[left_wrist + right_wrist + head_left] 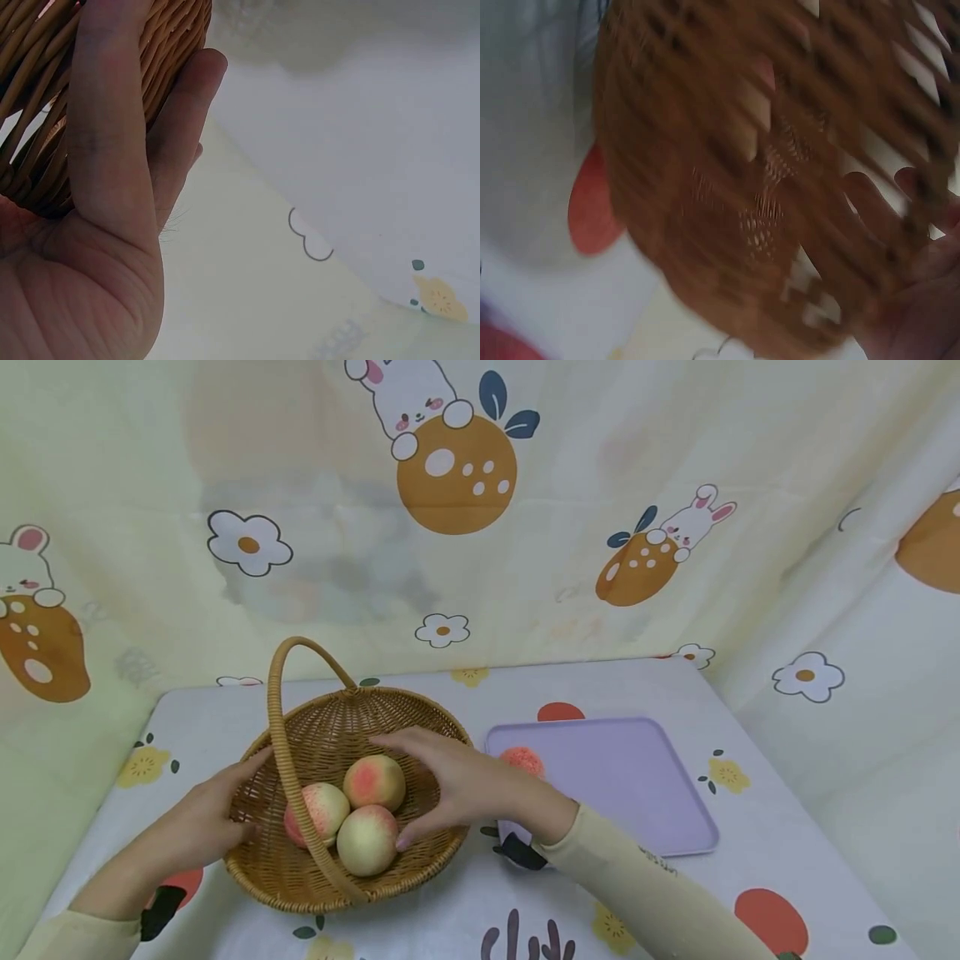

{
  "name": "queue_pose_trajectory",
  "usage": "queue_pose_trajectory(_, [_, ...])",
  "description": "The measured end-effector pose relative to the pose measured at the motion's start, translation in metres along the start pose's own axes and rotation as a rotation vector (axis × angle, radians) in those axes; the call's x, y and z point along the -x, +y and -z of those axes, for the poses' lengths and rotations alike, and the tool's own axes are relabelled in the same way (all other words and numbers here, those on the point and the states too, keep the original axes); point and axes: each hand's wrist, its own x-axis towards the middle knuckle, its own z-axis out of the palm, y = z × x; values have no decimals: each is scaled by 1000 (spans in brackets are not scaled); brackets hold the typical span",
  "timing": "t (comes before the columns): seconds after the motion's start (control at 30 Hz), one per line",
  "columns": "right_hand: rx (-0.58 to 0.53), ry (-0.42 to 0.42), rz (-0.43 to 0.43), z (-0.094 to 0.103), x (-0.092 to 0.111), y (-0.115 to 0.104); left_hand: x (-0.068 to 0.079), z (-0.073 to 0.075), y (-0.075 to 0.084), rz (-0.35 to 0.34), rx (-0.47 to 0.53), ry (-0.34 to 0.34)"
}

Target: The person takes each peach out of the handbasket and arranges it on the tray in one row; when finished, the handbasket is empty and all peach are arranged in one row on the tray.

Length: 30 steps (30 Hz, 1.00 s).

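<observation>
A brown wicker basket (420,868) with an arched handle (281,727) stands on the left half of the table. Inside it lie three peaches: one at the back (375,782), one in front (367,841) and one at the left (326,810), partly behind the handle. My left hand (198,822) grips the basket's left side; the left wrist view shows fingers (112,127) against the weave. Over the basket's right side reaches my right hand (457,781), thumb and fingers spread wide, thumb tip right at the front peach. The right wrist view is mostly blurred wicker (705,187).
A light purple tray (622,785) lies right of the basket. At its left end sits a round pink-red fruit (522,761), partly hidden by my right forearm. The patterned tablecloth (750,835) meets a cartoon-print curtain (547,568) at the back.
</observation>
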Motion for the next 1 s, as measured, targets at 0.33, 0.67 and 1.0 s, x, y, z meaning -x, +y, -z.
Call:
queue_pose_trajectory(0.33, [76,-129,57,-29,-17,-10,1,-2,0,-9,10,8])
queue_pose_trajectory(0.67, [317,-269,88,-48,-25,-15,1,-3,-1,-18,1,16])
queue_pose_trajectory(1.0, [405,-231,11,-45,-25,-19,2,-3,-1,-15,-4,16])
